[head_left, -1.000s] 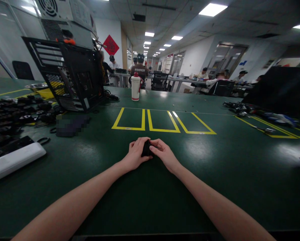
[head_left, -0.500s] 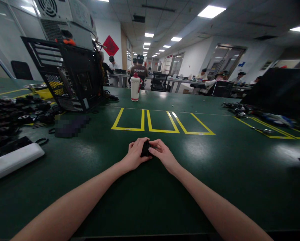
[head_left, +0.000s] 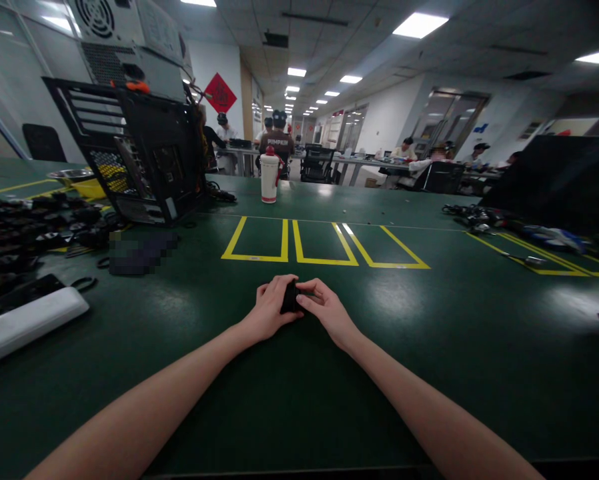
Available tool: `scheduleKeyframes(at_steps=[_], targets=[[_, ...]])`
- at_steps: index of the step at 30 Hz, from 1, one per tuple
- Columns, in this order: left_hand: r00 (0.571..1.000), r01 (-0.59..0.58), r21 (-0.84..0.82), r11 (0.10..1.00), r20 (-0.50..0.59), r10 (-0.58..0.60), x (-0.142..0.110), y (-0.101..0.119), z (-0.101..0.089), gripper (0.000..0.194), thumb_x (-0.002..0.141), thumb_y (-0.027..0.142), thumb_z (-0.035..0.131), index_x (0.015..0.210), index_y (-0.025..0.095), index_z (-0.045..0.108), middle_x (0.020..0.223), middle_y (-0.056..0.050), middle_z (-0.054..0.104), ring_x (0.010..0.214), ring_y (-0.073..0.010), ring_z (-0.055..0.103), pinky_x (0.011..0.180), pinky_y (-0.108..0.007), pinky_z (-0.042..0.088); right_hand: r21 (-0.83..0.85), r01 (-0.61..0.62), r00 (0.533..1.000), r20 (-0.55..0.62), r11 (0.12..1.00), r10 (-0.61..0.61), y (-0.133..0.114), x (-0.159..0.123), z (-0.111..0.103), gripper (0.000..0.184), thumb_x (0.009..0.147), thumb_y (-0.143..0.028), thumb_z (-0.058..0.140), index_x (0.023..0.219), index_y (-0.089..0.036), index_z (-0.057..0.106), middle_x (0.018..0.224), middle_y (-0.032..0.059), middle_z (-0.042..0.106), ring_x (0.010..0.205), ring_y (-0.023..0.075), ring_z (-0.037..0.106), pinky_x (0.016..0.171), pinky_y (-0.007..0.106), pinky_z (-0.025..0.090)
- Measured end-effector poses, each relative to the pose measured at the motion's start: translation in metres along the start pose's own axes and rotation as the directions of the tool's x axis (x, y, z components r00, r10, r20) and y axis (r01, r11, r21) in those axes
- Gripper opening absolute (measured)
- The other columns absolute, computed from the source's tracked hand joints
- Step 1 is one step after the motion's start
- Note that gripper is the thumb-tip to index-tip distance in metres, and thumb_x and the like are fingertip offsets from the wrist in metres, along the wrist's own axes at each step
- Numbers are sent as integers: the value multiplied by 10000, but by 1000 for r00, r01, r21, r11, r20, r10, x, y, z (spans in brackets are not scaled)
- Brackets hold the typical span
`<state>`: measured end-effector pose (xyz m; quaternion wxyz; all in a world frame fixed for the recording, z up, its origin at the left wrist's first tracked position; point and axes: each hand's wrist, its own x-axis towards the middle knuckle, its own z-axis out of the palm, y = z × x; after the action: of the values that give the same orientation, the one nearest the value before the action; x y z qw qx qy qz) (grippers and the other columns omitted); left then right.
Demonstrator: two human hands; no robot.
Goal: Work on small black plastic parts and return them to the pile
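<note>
Reaching forward from the lower corners of the view, both bare forearms lie low over the dark green tabletop [head_left: 429, 347] and converge at its middle. The left hand [head_left: 269, 308] is curled shut around the near and left sides of a small black object [head_left: 290, 297], fingers wrapped over its top. The right hand [head_left: 327, 308] meets it from the other side, thumb and fingertips pinched closed on the object's right edge. What the object is cannot be told; most of it is hidden between the two hands, which rest on or just above the tabletop.

Just beyond the small black object, three yellow taped rectangles [head_left: 319, 241] mark the tabletop. Farther beyond it stands a white cylindrical bottle with a red cap [head_left: 270, 175]. Beyond and to the left of the object sits an open black metal computer case [head_left: 144, 160], with a pile of black parts [head_left: 34, 223] left of that, and a long white bar [head_left: 27, 323] lies well to the object's left. Far behind the object, people sit at other tables under ceiling light panels.
</note>
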<state>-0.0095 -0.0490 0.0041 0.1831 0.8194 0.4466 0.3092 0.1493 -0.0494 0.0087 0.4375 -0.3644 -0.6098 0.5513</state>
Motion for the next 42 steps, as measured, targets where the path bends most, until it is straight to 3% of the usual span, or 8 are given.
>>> scheduleKeyframes(at_steps=[6, 11, 16, 24, 31, 35, 38, 42], targets=[[1000, 7, -6, 1000, 1, -7, -1, 2, -3, 558, 720, 290, 571, 1184, 271, 262, 1189, -50, 396, 1111, -227, 382, 924, -415, 274, -95, -65, 998, -20, 993, 64, 5, 5, -3, 304, 729, -306, 545, 1021, -229, 513, 1040, 34, 541, 994, 177, 503, 878, 376, 385], [1000, 4, 2, 1000, -16, -4, 0, 0, 0, 536, 722, 287, 567, 1172, 267, 275, 1163, -46, 413, 1098, -225, 391, 910, -414, 280, 2, -24, 999, 43, 1000, 23, 4, 3, -3, 310, 691, -222, 585, 990, -234, 502, 1021, 17, 543, 993, 172, 516, 843, 345, 423], [1000, -2, 2, 1000, -26, 2, 1, -3, 4, 578, 700, 290, 594, 1178, 273, 268, 1173, -40, 406, 1106, -223, 379, 911, -408, 274, -32, 31, 999, -17, 999, -31, 5, 4, 0, 215, 705, -248, 574, 909, -210, 517, 952, 9, 556, 946, 160, 536, 860, 343, 414], [1000, -1, -3, 1000, -15, 1, 0, -1, 2, 554, 720, 281, 571, 1181, 270, 266, 1185, -45, 399, 1112, -222, 376, 918, -411, 274, -15, -35, 999, 0, 999, 35, 9, 5, -2, 339, 695, -210, 581, 1017, -219, 477, 1076, 36, 527, 1052, 178, 488, 913, 370, 382], [1000, 3, -1, 1000, -5, -3, 0, 0, 1, 577, 708, 301, 585, 1185, 264, 261, 1181, -47, 400, 1110, -222, 379, 923, -409, 274, -33, 23, 999, -22, 999, -23, 2, 2, -1, 176, 722, -264, 558, 883, -213, 511, 961, 8, 550, 951, 159, 537, 853, 343, 425], [1000, 7, -3, 1000, -3, -7, -1, 1, -1, 568, 715, 297, 576, 1186, 265, 261, 1184, -50, 398, 1115, -224, 378, 920, -411, 280, -81, -7, 999, -40, 997, 4, 4, 5, -2, 249, 727, -258, 549, 969, -221, 504, 1019, 21, 541, 987, 167, 516, 879, 362, 404], [1000, 4, -4, 1000, 5, -4, 0, 1, -1, 559, 717, 292, 570, 1183, 265, 264, 1187, -50, 397, 1116, -226, 379, 921, -413, 280, -69, -60, 998, 4, 996, 60, 5, 6, -4, 291, 731, -259, 542, 1015, -220, 495, 1058, 34, 533, 1020, 177, 499, 899, 383, 386], [1000, 7, 17, 1000, -19, -7, 1, -1, 2, 573, 698, 242, 580, 1176, 264, 266, 1180, -47, 405, 1103, -230, 387, 913, -424, 277, 52, -32, 997, 76, 998, 28, 3, 2, -4, 309, 673, -172, 597, 954, -225, 478, 1030, 11, 529, 1011, 159, 518, 906, 352, 388]])
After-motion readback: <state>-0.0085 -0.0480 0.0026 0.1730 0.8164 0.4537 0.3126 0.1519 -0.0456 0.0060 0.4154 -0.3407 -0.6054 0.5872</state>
